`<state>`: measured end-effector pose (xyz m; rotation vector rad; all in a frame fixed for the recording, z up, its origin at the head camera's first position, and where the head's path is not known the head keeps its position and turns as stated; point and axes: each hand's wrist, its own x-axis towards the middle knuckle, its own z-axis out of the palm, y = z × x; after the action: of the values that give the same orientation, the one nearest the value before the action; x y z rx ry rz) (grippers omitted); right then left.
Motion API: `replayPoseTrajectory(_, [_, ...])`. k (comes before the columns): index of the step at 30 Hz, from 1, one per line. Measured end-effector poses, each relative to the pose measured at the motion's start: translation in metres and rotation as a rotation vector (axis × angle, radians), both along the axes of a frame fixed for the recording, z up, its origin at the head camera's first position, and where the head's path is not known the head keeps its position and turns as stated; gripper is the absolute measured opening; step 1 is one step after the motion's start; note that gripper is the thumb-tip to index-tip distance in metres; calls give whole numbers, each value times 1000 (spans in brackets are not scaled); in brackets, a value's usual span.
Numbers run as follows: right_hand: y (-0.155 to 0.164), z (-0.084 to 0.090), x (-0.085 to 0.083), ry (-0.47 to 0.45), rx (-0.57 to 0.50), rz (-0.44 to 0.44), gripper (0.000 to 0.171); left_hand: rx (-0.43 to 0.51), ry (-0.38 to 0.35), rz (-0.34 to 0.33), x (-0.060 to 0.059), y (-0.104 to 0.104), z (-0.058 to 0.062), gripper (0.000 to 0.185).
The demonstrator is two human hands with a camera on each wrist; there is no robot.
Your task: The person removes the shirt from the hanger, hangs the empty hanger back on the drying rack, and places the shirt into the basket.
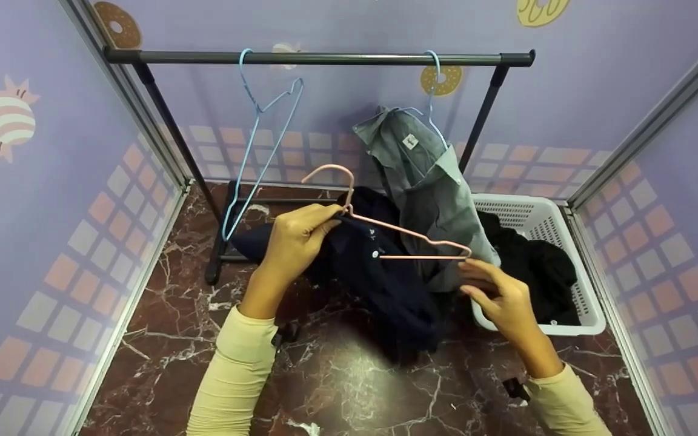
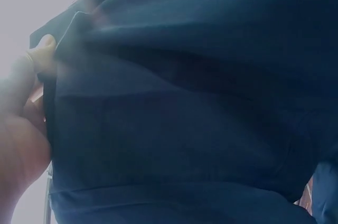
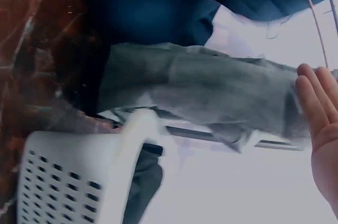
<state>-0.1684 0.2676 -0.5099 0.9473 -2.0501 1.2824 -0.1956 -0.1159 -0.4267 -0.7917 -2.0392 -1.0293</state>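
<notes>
My left hand pinches the collar edge of a navy shirt, right at the neck of a pink hanger. In the left wrist view the thumb presses on the dark cloth. The hanger's left half is hidden by the hand and shirt; its right half sticks out bare. At that right end, my right hand has its fingertips against or very near the hanger's corner; contact is unclear. The right wrist view shows this hand's fingers straight. White buttons show on the shirt.
A dark clothes rack spans the back. On it hang an empty blue hanger and a grey-green shirt on another blue hanger. A white basket with black clothes stands at the right. Patterned walls enclose the marbled floor.
</notes>
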Motion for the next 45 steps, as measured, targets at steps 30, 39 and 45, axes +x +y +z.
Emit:
replayPoseTrajectory(30, [-35, 80, -35, 114, 608, -25, 48, -33, 59, -66, 2, 21, 10, 19])
replayPoseTrajectory(39, [-40, 77, -29, 31, 718, -48, 52, -30, 103, -41, 1, 24, 8, 19])
replayPoseTrajectory(45, [-39, 72, -28, 53, 666, -31, 41, -7, 73, -77, 1, 22, 7, 20])
